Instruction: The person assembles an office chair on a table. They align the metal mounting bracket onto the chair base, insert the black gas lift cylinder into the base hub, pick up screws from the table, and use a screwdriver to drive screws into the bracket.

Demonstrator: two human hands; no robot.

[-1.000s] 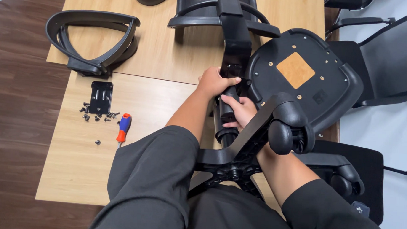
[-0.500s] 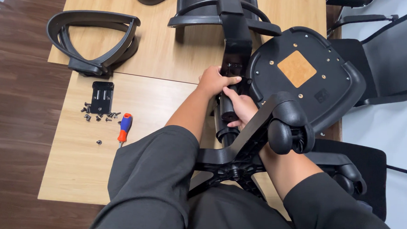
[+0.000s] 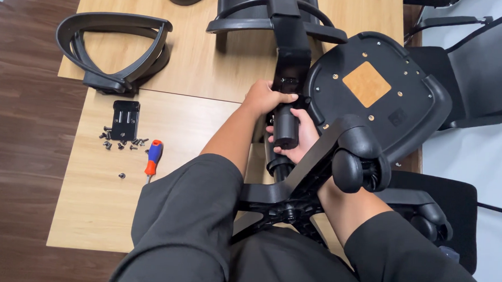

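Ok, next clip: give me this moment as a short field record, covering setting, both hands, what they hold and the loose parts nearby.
setting: light wooden table beside dark wood floor
left hand: gripping the black chair mechanism column, above the cylinder
right hand: wrapped around the black gas-lift cylinder
wheeled base: black star base with casters, lying toward the person
seat: black seat pan underside, tan square patch in the middle
loose parts: black curved armrest frame, small black metal bracket plate, scattered dark screws, orange-and-blue handled screwdriver

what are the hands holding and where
Both grip the black gas-lift cylinder of the chair base: left hand at its upper end, right hand around its middle.
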